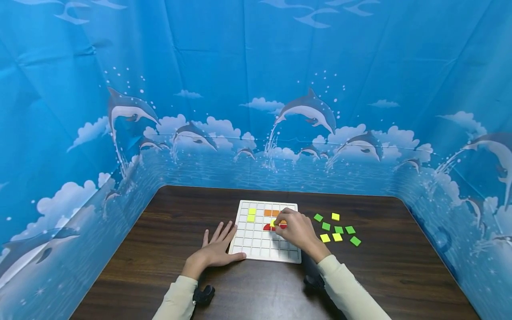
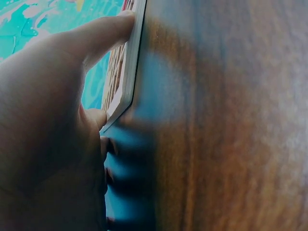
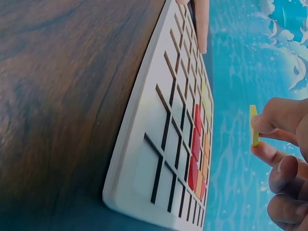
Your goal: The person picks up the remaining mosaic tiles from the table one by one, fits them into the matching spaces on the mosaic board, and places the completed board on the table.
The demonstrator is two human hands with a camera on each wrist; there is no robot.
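A white grid board [image 1: 256, 244] lies on the table. My left hand [image 1: 216, 249] rests at its left side with fingers spread, the thumb over the near left corner. Above the board, my right hand [image 1: 298, 229] pinches a thin yellow square tile [image 3: 254, 126] between thumb and fingertips. In the right wrist view, the tile is held on edge, apart from the board. Yellow tiles [image 1: 251, 218] sit in the grid's upper left. Orange tiles [image 1: 268, 213] and red pieces [image 1: 267, 227] lie around the middle, partly hidden by the right hand in the head view.
Right of the board, several loose green tiles [image 1: 355, 241] and yellow tiles [image 1: 335, 217] are scattered on the dark wooden table [image 1: 160, 240]. A blue dolphin-print curtain [image 1: 224, 66] surrounds the table's far and side edges. A black device [image 1: 204, 294] sits at the left wrist.
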